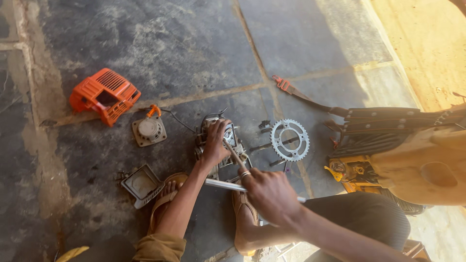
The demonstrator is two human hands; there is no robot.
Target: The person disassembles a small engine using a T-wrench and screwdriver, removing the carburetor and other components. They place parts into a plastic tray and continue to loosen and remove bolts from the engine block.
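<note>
Near the camera, a T-handled wrench [232, 167] is gripped tight by the right hand [269, 194], while the small engine [221, 143] is clamped steady on the floor [194, 43] by the left hand [215, 143].

informal repair workshop, work done on bare concrete floor [160, 43]: loose sprocket [290, 139], orange engine cover [105, 94], small engine parts scattered about.

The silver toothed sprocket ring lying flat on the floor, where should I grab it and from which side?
Grip the silver toothed sprocket ring by a bare stretch of its rim, thumb through the open centre and fingers outside. It lies flat on the grey stone floor, so come down from above. Its upper rim looks clearest; dark rods cross its lower left edge.
</note>
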